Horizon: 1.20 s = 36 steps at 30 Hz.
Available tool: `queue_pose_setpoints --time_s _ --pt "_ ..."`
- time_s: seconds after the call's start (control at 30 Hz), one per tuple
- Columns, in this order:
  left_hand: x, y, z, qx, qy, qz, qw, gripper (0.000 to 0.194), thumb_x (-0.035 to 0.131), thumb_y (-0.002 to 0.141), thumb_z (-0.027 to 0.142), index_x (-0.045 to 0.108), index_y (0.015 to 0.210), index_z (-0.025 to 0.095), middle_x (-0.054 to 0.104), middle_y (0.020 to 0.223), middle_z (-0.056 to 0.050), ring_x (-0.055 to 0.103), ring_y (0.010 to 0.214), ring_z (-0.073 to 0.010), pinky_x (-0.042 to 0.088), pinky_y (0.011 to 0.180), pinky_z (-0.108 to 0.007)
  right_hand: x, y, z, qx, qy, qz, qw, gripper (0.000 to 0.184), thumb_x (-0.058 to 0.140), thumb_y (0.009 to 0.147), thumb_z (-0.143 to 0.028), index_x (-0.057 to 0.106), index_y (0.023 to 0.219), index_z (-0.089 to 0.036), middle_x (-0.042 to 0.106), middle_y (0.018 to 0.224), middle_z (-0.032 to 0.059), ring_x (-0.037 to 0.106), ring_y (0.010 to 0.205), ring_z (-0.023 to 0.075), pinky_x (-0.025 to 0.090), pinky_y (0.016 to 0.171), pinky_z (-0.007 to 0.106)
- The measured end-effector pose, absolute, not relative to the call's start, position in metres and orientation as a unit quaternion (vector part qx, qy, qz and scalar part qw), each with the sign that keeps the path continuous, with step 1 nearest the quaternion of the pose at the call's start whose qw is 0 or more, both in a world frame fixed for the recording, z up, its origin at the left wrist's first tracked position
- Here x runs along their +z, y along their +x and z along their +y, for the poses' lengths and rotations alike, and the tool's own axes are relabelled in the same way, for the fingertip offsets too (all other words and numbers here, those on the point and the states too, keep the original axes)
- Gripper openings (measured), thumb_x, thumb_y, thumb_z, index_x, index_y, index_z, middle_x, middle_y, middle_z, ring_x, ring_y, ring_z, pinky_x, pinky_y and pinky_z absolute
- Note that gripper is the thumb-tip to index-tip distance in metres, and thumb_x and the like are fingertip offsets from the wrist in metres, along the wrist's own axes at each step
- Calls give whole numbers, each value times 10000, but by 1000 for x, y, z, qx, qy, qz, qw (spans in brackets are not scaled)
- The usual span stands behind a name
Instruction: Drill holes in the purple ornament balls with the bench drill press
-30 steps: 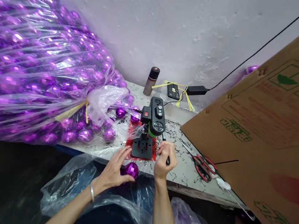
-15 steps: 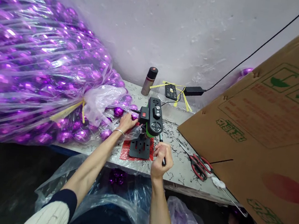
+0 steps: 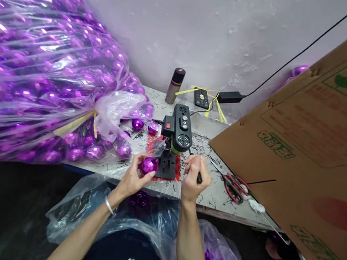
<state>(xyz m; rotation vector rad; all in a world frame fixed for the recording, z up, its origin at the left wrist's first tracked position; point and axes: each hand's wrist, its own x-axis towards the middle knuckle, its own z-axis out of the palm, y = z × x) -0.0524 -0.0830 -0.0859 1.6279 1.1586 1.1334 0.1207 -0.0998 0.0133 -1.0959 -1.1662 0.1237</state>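
My left hand [image 3: 132,175] holds a shiny purple faceted ball [image 3: 149,166] between thumb and fingers, just left of the black slotted base plate [image 3: 166,167]. Over that plate stands a small black machine [image 3: 182,127] with a red switch, round vents and a green lower rim. My right hand [image 3: 195,177] is closed in a fist around a black handle [image 3: 199,178] on a thin rod beside the machine. Whether the rod joins the machine I cannot tell. A red sheet [image 3: 178,167] lies under the plate. Loose purple balls [image 3: 137,124] lie left of the machine.
A big clear bag of purple balls [image 3: 41,65] fills the left side. Red-handled scissors [image 3: 234,187] lie by a large carton [image 3: 309,165] on the right. A spray can [image 3: 175,85], a phone [image 3: 201,98] and a power adapter [image 3: 230,97] are behind. An open plastic bag [image 3: 80,203] hangs at the front.
My left hand has come back toward me from the loose balls beside the machine and now has a purple ball in its fingers. My right hand keeps its grip on the handle.
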Motion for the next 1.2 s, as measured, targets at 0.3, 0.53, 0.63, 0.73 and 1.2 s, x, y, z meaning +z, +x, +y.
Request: queue_pose_setpoints --time_s 0.3,0.53,0.63,0.73,1.2 --pt "-109 -16 -50 393 752 456 268 602 730 881 415 511 1407 219 622 1358 -138 626 1273 -313 532 1068 -482 18 127 -102 56 -490 -558 668 396 453 1040 -235 456 645 -219 504 655 -28 524 644 113 402 618 275" --pt "-115 -10 -38 378 769 446 257 607 779 856 472 540 1341 195 691 1279 -143 671 1202 -335 547 1027 -509 12 128 -102 55 -477 -557 678 383 467 1029 -206 464 647 -218 505 650 -26 549 666 121 422 634 281" --pt "-114 -10 -36 374 778 438 253 597 780 855 486 561 1340 215 697 1261 -131 671 1187 -334 539 1027 -512 11 127 -103 50 -486 -555 674 381 462 1029 -219 469 648 -221 511 651 -21 553 660 127 426 623 287" --pt "-111 -10 -31 351 790 433 256 600 789 843 485 586 1338 215 700 1209 -123 676 1142 -325 542 1006 -492 10 127 -103 45 -490 -554 671 375 464 1024 -218 466 649 -221 514 654 -20 557 661 128 426 620 286" --pt "-129 8 -38 394 760 450 254 672 781 862 494 531 1427 228 650 1325 -134 601 1273 -325 451 1087 -495 1 127 -106 26 -495 -556 667 359 460 1011 -197 492 654 -222 533 656 -10 572 664 147 429 614 307"
